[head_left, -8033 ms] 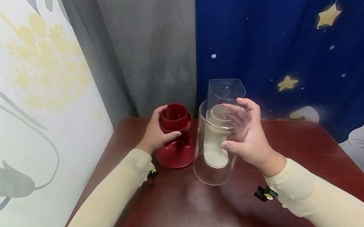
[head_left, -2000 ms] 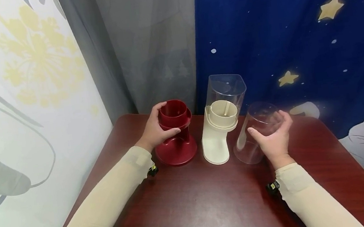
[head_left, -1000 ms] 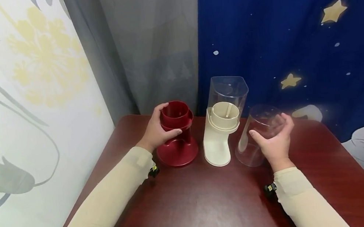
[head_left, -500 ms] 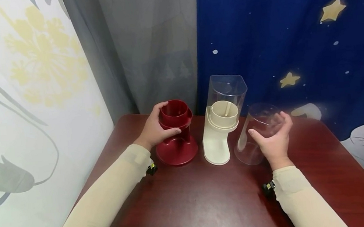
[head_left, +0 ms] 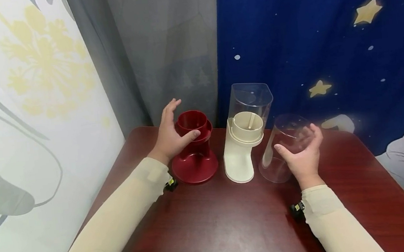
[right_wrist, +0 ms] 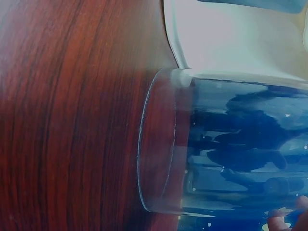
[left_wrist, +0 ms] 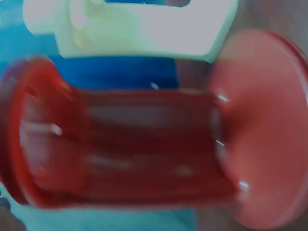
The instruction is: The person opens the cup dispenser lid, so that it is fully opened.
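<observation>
Three fabric hangings surround your workspace: a dark blue curtain [head_left: 268,20] with stars and a white cat, a plain grey curtain [head_left: 167,43], and a white floral panel [head_left: 91,162] on your left. Below them is your reddish-brown wood-grain table [head_left: 213,231]. At its far side, in the middle of the row, stands a cream plastic stand [head_left: 239,161] with a round cup on top, a tall clear squared container [head_left: 234,100] rising behind that cup. To its left, a glossy dark red plastic stand [head_left: 195,169] sits upright on a broad round base, its cup facing up. Just right of the cream one, a clear, smooth-walled cylinder [head_left: 281,156] stands on the wood. Your left hand [head_left: 169,137] is spread wide beside the red cup, fingers extended past its left side and thumb crossing before it; you have no grip there, and whether the thumb touches, you cannot tell. Your right hand [head_left: 306,160] curves around the upper cylinder, thumb in front and fingers at the far right side, holding it.
</observation>
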Tool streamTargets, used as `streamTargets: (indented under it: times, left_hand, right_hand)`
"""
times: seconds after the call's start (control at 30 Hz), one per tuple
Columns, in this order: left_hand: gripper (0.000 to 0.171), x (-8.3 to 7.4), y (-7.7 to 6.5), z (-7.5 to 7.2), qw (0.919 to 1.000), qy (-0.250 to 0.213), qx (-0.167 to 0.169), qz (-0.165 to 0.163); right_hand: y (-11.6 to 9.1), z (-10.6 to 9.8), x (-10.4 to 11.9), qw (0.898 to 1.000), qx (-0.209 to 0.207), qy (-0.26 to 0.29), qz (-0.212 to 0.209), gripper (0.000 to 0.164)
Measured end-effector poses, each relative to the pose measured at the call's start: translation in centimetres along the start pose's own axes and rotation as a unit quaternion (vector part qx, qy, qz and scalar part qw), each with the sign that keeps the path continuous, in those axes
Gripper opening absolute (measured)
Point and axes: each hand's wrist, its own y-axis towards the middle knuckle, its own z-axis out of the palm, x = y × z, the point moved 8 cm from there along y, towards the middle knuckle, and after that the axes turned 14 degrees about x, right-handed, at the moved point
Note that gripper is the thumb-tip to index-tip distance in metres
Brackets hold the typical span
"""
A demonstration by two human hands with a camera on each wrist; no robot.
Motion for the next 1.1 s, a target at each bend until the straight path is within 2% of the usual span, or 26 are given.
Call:
streamTargets:
  times: [0.1, 0.2, 0.33, 0.4, 0.5, 0.6, 0.73, 0.83, 0.97, 1.1]
  left_hand:
    - [0.095, -2.8, 0.1, 0.0, 0.9978, 0.024, -0.032, 0.052]
    - [0.093, -5.3, 0.1, 0.6, 0.9927, 0.031, -0.051, 0.104]
    - [0.094, -7.3, 0.0, 2.1, 0.9878, 0.018, -0.046, 0.148]
    - [0.095, -7.8, 0.0, 2.9, 0.9863, 0.017, -0.035, 0.16]
    - [0.098, -8.0, 0.1, 4.2, 0.9866, 0.015, -0.016, 0.162]
    - [0.1, -7.9, 0.2, 5.5, 0.9886, 0.003, 0.005, 0.151]
    - [0.104, -7.7, 0.4, 7.0, 0.9901, -0.019, 0.034, 0.135]
    - [0.111, -7.8, 0.6, 8.2, 0.9898, -0.019, 0.06, 0.127]
    - [0.122, -7.7, 0.9, 9.8, 0.9895, -0.016, 0.096, 0.107]
    - [0.127, -7.2, 1.3, 11.1, 0.9895, -0.036, 0.118, 0.075]
  right_hand:
    - [0.0, -0.1, -0.4, 1.0, 0.003, 0.01, 0.003, 0.105]
    - [0.5, -0.4, -1.9, 1.0, 0.005, 0.02, 0.007, 0.11]
    - [1.3, -0.7, -3.9, 1.0, 0.014, 0.02, 0.017, 0.122]
    - [1.5, -0.8, -3.8, 0.999, 0.023, 0.014, 0.019, 0.127]
    - [1.4, -0.9, -2.1, 0.999, 0.032, -0.01, 0.022, 0.128]
    - [1.2, -1.1, 0.9, 0.999, 0.031, -0.024, 0.006, 0.125]
    - [1.6, -1.2, 5.2, 0.999, 0.024, -0.001, -0.048, 0.12]
    - [2.4, -1.1, 7.4, 0.995, 0.027, 0.021, -0.091, 0.127]
    - [4.0, -0.6, 9.1, 0.991, 0.036, 0.02, -0.129, 0.139]
    - [5.7, 0.1, 9.7, 0.988, 0.051, -0.018, -0.144, 0.138]
